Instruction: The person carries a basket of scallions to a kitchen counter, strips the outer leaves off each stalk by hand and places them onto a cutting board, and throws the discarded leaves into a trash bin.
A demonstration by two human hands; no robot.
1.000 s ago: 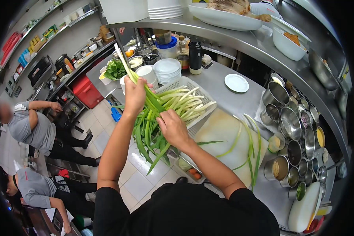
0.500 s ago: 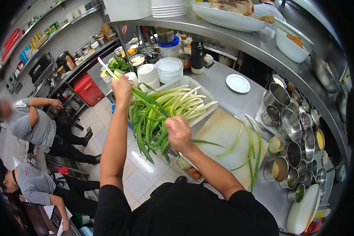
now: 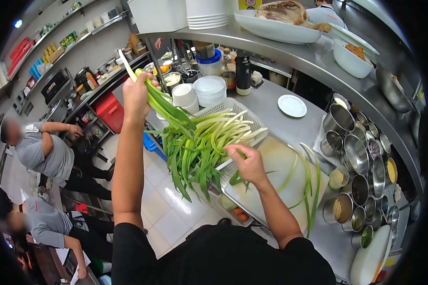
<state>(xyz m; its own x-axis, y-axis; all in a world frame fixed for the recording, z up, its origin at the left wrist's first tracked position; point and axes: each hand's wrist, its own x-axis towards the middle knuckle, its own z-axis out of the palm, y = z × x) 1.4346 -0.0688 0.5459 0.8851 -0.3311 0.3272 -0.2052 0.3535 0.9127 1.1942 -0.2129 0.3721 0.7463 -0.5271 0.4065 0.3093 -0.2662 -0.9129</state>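
Observation:
My left hand [image 3: 137, 95] is raised, closed around the stalk of a green onion [image 3: 127, 66], its white end pointing up and its leaves hanging toward the pile. A heap of green onions [image 3: 199, 142] fills a white perforated basket [image 3: 259, 124], the leaves drooping over the near side. Over the basket's right front edge, my right hand [image 3: 249, 165] is curled closed. Green leaf pieces [image 3: 236, 178] show just below its fingers, seemingly held in them. Beside it, several loose green onions [image 3: 311, 190] lie across a cutting board [image 3: 266, 154].
Metal pots [image 3: 355, 154] crowd the right side. A white plate [image 3: 292, 105], stacked plates [image 3: 209, 90], bowls [image 3: 184, 96] and a black bottle [image 3: 243, 73] stand behind. An overhead steel shelf [image 3: 214, 34] holds dishes. Two people [image 3: 47, 152] are at the left; carrots [image 3: 240, 214] sit below.
My left hand has moved left with its green onion, drawing it clear of the pile. My right hand has shifted right and slightly down, away from the leaves. The view has tilted slightly.

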